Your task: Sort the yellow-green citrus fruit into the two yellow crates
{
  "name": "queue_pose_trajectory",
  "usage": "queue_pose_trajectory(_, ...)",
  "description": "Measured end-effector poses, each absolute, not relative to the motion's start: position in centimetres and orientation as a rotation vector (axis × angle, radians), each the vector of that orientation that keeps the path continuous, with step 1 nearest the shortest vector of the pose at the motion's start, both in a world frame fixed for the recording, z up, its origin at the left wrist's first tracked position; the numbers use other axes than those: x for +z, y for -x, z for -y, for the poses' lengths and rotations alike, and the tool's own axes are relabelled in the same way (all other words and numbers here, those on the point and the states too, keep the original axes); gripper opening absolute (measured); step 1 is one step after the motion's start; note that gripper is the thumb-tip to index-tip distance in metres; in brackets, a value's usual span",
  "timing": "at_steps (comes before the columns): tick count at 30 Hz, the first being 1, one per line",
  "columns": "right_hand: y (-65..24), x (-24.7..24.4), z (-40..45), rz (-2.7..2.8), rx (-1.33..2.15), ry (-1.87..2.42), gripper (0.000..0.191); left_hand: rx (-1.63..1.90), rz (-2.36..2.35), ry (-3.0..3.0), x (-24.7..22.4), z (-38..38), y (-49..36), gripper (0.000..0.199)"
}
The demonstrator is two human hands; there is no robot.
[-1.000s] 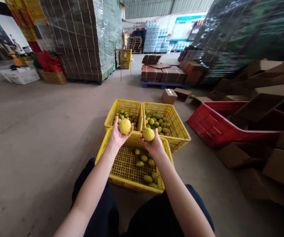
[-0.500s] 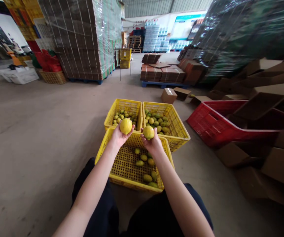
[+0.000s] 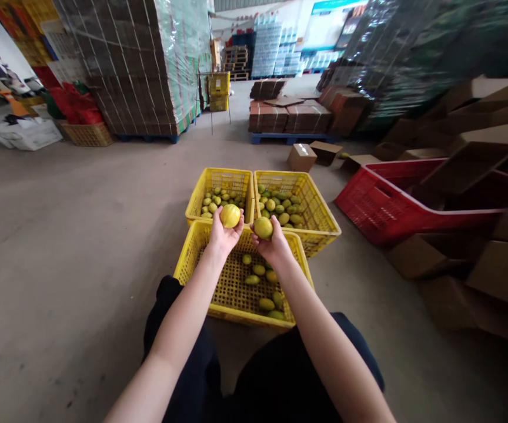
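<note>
My left hand (image 3: 225, 235) holds a yellow fruit (image 3: 230, 216), with the fingers curled under and around it. A greener yellow fruit (image 3: 263, 228) rests in the grip of my right hand (image 3: 275, 244). Both hands are above the back rim of the near yellow crate (image 3: 187, 255). Several green-yellow fruits (image 3: 252, 280) lie in that crate's right part. Behind it, side by side, stand a left yellow crate (image 3: 196, 191) and a right yellow crate (image 3: 324, 211), both with several similar fruits inside.
On the right are a red crate (image 3: 368, 205) and a heap of open cardboard boxes (image 3: 501, 264). A small carton (image 3: 301, 157) sits beyond the yellow crates. Farther back are a pallet of flattened cardboard (image 3: 289, 117) and a wrapped stack (image 3: 122, 70).
Both fruits have turned a little in my hands, and my left hand has shifted slightly right. The view has tilted down a little, so the surroundings sit higher.
</note>
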State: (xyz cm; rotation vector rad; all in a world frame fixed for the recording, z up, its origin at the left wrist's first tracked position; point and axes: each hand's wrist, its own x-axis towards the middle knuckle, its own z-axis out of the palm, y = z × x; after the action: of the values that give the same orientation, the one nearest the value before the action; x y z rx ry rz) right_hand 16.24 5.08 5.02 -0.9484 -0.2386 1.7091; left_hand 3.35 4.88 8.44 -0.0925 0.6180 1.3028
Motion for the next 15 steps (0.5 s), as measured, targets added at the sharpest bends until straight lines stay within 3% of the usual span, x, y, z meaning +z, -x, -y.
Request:
queue_pose_trajectory(7, -17.0, 3.8, -5.4, 0.131, 1.632, 0.938, 0.034, 1.214, -0.511, 0.169, 8.2, -5.3, -5.7, 0.039)
queue_pose_trajectory(15, -18.5, 2.1, -4.8, 0.205, 1.813, 1.148, 0.024, 1.342, -0.457, 0.085, 9.0, -5.1, -2.6, 0.032)
